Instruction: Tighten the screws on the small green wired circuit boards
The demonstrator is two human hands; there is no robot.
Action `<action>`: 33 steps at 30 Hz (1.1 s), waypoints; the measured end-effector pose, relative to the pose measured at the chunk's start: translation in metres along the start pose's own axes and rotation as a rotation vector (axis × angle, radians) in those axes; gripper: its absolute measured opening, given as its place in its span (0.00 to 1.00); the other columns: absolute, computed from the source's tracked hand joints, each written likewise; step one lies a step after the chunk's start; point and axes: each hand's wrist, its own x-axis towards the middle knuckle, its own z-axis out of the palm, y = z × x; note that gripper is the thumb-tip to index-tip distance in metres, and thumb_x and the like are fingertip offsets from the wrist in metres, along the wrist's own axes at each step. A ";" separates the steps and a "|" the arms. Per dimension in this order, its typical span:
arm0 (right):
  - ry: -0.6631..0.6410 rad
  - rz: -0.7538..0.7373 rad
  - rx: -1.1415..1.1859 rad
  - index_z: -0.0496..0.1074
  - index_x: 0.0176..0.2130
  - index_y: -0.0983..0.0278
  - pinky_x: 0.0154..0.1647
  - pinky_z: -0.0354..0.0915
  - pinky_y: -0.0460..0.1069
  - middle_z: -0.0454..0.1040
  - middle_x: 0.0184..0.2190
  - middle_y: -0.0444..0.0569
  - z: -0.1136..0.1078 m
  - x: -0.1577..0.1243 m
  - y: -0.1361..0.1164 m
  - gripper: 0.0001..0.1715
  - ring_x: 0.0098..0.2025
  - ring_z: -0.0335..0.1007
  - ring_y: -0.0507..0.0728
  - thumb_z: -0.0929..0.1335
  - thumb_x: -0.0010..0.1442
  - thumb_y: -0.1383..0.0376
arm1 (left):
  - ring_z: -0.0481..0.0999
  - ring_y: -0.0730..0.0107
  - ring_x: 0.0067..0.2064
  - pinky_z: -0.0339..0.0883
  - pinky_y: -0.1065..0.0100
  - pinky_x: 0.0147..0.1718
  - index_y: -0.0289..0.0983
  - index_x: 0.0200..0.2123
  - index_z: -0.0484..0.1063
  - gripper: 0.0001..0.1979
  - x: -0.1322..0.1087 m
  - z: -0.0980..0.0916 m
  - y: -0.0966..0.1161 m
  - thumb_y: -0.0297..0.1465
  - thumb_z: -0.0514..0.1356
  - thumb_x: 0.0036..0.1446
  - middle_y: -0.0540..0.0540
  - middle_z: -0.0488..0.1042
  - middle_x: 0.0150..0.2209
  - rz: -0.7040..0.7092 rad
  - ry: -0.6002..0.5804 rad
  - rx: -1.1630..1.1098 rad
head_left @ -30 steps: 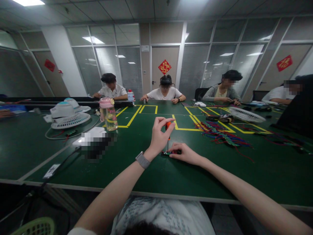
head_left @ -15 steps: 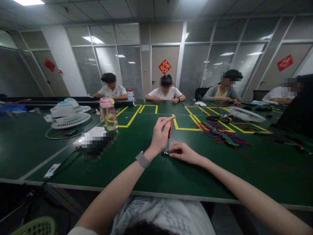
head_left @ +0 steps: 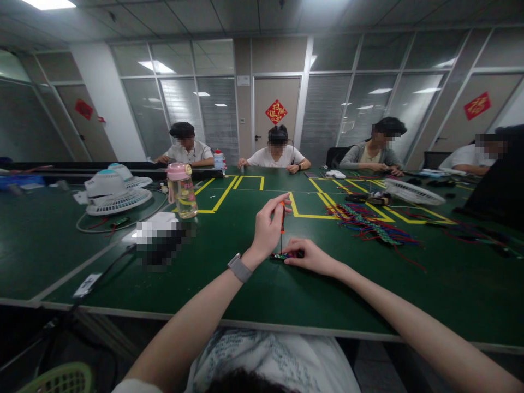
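An orange and black screwdriver (head_left: 282, 218) stands upright, its thin shaft reaching down to a small green circuit board (head_left: 278, 256) on the green table (head_left: 229, 295). My left hand (head_left: 268, 226), with a watch on its wrist, is closed round the screwdriver's handle. Low on the table, my right hand (head_left: 308, 255) pinches the board's right end, where red and dark wires show beside the fingers. The screwdriver's tip meets the board too small to make out on what part.
A pink-lidded bottle (head_left: 182, 191) and white fans (head_left: 117, 194) stand at the left. A row of wired circuit boards (head_left: 374, 224) lies right, near another fan (head_left: 414, 191). Yellow tape (head_left: 315, 216) marks the table. Several people sit across it.
The fingers of my left hand have shifted slightly around the screwdriver's handle. My right hand remains at the board. Across the table, the middle person's hand has moved outward to a small object.
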 end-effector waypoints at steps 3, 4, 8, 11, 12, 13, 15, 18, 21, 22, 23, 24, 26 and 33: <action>0.001 -0.002 -0.001 0.79 0.43 0.64 0.32 0.63 0.47 0.68 0.30 0.46 0.000 0.000 0.001 0.16 0.29 0.64 0.52 0.71 0.57 0.59 | 0.75 0.71 0.38 0.68 0.68 0.40 0.38 0.47 0.73 0.12 -0.001 0.002 0.002 0.31 0.56 0.62 0.45 0.75 0.40 0.008 0.014 0.008; 0.001 -0.005 -0.004 0.79 0.42 0.64 0.32 0.62 0.47 0.68 0.30 0.46 0.000 0.000 0.001 0.16 0.29 0.64 0.53 0.71 0.57 0.59 | 0.74 0.71 0.38 0.68 0.69 0.40 0.38 0.44 0.75 0.10 -0.001 0.002 0.003 0.31 0.58 0.60 0.46 0.75 0.38 0.035 0.029 0.053; 0.003 -0.010 -0.013 0.79 0.42 0.64 0.31 0.62 0.47 0.69 0.30 0.46 0.000 0.000 0.000 0.16 0.29 0.64 0.53 0.70 0.58 0.57 | 0.71 0.71 0.38 0.66 0.69 0.40 0.39 0.35 0.78 0.05 -0.001 0.000 0.007 0.32 0.63 0.56 0.48 0.70 0.35 0.098 0.098 0.199; -0.007 -0.009 -0.018 0.79 0.43 0.64 0.31 0.62 0.47 0.70 0.30 0.47 0.000 0.000 -0.002 0.16 0.29 0.65 0.53 0.70 0.59 0.57 | 0.72 0.71 0.42 0.66 0.69 0.43 0.40 0.43 0.77 0.12 -0.001 -0.001 0.004 0.31 0.53 0.63 0.46 0.70 0.41 0.064 0.064 0.153; -0.010 -0.010 -0.021 0.79 0.43 0.64 0.32 0.62 0.47 0.70 0.31 0.47 0.000 0.000 -0.002 0.16 0.30 0.65 0.53 0.70 0.59 0.58 | 0.73 0.71 0.42 0.67 0.68 0.44 0.40 0.46 0.75 0.15 -0.001 -0.001 0.002 0.30 0.50 0.65 0.46 0.72 0.42 0.041 0.040 0.109; -0.012 -0.012 -0.023 0.79 0.43 0.64 0.32 0.62 0.47 0.71 0.31 0.47 0.000 0.000 -0.002 0.15 0.30 0.65 0.53 0.70 0.59 0.58 | 0.74 0.71 0.41 0.67 0.68 0.43 0.39 0.49 0.73 0.16 -0.001 -0.001 0.001 0.29 0.48 0.66 0.45 0.73 0.43 0.014 0.020 0.061; -0.010 -0.014 -0.021 0.79 0.43 0.64 0.32 0.63 0.47 0.71 0.32 0.48 0.000 0.000 -0.002 0.15 0.31 0.66 0.53 0.70 0.59 0.59 | 0.75 0.72 0.38 0.68 0.69 0.40 0.38 0.51 0.71 0.15 -0.001 0.000 -0.001 0.30 0.50 0.65 0.45 0.74 0.41 -0.017 0.009 0.003; -0.007 -0.014 -0.015 0.79 0.43 0.64 0.33 0.62 0.47 0.71 0.32 0.48 0.000 0.000 -0.002 0.14 0.31 0.66 0.54 0.70 0.59 0.59 | 0.73 0.71 0.37 0.67 0.70 0.39 0.38 0.44 0.75 0.10 -0.002 0.001 0.001 0.30 0.59 0.59 0.47 0.72 0.37 0.039 0.053 0.096; -0.008 -0.011 -0.018 0.79 0.43 0.64 0.33 0.62 0.47 0.70 0.31 0.47 0.000 0.000 -0.002 0.14 0.31 0.66 0.53 0.70 0.59 0.60 | 0.71 0.71 0.39 0.66 0.70 0.41 0.40 0.39 0.78 0.08 -0.001 -0.001 0.002 0.31 0.62 0.57 0.47 0.68 0.37 0.093 0.097 0.212; -0.007 -0.010 -0.019 0.79 0.43 0.64 0.33 0.62 0.47 0.70 0.31 0.47 0.000 0.000 -0.002 0.14 0.30 0.66 0.53 0.70 0.59 0.60 | 0.71 0.71 0.41 0.66 0.70 0.42 0.41 0.40 0.78 0.08 -0.001 -0.001 0.002 0.31 0.60 0.58 0.47 0.68 0.39 0.093 0.097 0.212; -0.006 -0.009 -0.019 0.79 0.43 0.64 0.33 0.62 0.47 0.70 0.31 0.47 0.000 0.000 -0.002 0.14 0.30 0.65 0.53 0.70 0.59 0.60 | 0.71 0.70 0.43 0.66 0.69 0.43 0.41 0.42 0.78 0.10 -0.001 -0.001 0.002 0.31 0.58 0.60 0.46 0.68 0.41 0.087 0.084 0.191; -0.007 -0.010 -0.021 0.79 0.43 0.64 0.33 0.62 0.47 0.70 0.31 0.47 0.000 -0.001 -0.002 0.14 0.30 0.65 0.53 0.70 0.59 0.60 | 0.72 0.70 0.44 0.67 0.69 0.44 0.41 0.44 0.77 0.12 0.000 -0.001 0.001 0.30 0.54 0.62 0.45 0.70 0.42 0.073 0.063 0.151; -0.008 -0.012 -0.023 0.79 0.43 0.64 0.33 0.62 0.47 0.70 0.31 0.47 -0.001 -0.001 -0.002 0.14 0.30 0.65 0.53 0.70 0.59 0.60 | 0.75 0.71 0.43 0.68 0.68 0.42 0.40 0.49 0.73 0.16 0.000 -0.001 -0.001 0.29 0.49 0.65 0.45 0.73 0.45 0.025 0.021 0.047; -0.003 -0.011 -0.012 0.79 0.43 0.64 0.32 0.62 0.47 0.69 0.31 0.47 0.000 -0.001 -0.002 0.15 0.30 0.65 0.53 0.70 0.59 0.60 | 0.72 0.72 0.38 0.67 0.70 0.40 0.39 0.41 0.77 0.09 -0.001 0.000 0.001 0.29 0.61 0.57 0.47 0.70 0.38 0.068 0.080 0.171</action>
